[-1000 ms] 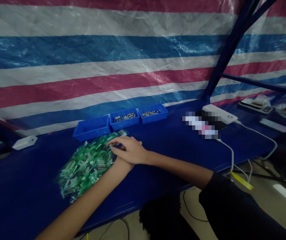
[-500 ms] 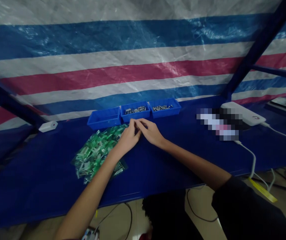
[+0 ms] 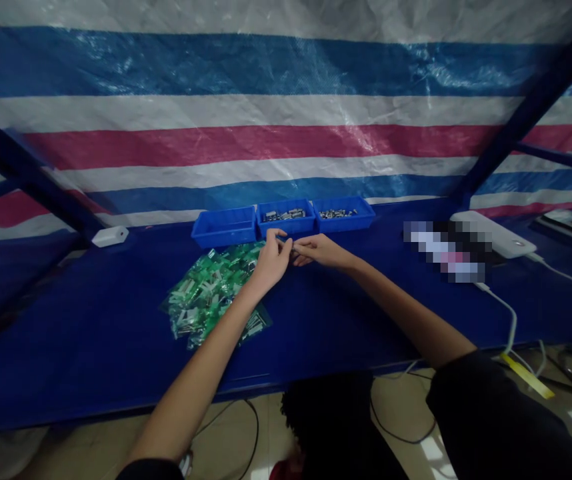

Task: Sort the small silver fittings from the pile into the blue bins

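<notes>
Frame centre | I am pinching one slim part (image 3: 293, 247) with left hand (image 3: 273, 259) and right hand (image 3: 322, 250), both clamped on it | I should be gripping lightly, squarely

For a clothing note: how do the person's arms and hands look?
The left hand and right hand are ungloved, no watch or bracelet visible. The right sleeve is black, ending near the elbow; the left sleeve, also dark, barely shows.
</notes>
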{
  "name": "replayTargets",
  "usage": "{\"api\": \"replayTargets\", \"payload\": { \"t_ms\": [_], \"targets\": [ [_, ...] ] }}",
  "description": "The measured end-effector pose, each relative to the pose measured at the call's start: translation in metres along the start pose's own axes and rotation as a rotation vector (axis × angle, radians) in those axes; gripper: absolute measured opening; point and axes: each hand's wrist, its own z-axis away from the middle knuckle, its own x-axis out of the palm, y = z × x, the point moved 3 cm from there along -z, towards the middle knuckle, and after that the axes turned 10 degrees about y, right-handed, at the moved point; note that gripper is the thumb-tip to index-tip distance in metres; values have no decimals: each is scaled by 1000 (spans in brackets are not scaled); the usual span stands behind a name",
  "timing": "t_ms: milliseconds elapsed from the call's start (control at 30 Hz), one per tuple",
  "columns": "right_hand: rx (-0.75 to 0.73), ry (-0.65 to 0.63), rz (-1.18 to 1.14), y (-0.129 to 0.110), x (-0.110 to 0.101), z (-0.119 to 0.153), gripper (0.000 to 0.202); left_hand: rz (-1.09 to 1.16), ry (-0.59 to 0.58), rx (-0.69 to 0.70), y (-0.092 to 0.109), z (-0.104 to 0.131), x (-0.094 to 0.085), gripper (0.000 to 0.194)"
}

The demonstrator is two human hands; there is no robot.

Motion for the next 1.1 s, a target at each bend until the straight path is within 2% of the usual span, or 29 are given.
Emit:
{"api": "replayTargets", "payload": {
  "t_ms": [67, 167, 233, 300, 367, 467, 567, 633, 767, 833, 967, 1100],
  "targets": [
    [65, -1, 78, -2, -9, -5, 21, -147, 34, 3, -1, 1, -3, 25],
    [52, 101, 189, -16, -22, -21, 21, -447, 123, 95, -3, 3, -9, 34],
    [-25, 197, 125, -28, -27, -35, 27, -610, 101, 165, -7, 5, -7, 35],
    [-112, 194, 36, -37, -24, -45, 38, -711, 33, 220, -13, 6, -4, 34],
    [-194, 181, 59, -38, -18, -48, 44, -757, -22, 263, -15, 7, 0, 31],
    [-383, 197, 299, -29, -4, -37, 44, -754, -73, 286, -12, 7, 2, 26],
    [-532, 177, 582, -14, 6, -16, 35, -733, -58, 288, -6, 8, 1, 26],
    [-502, 230, 747, -5, 6, -6, 34, -744, -30, 287, -5, 8, 1, 31],
    [-284, 356, 930, 4, -6, 3, 52, -771, -58, 285, -12, 9, 4, 32],
    [-228, 346, 933, 6, -11, 4, 51, -736, -66, 268, -15, 7, 4, 28],
    [-226, 258, 789, 8, -15, 3, 33, -565, -4, 214, -17, 1, 1, 18],
    [-321, 318, 596, 3, -16, 3, 24, -235, 7, 201, -11, -3, -2, 13]
  ]
}}
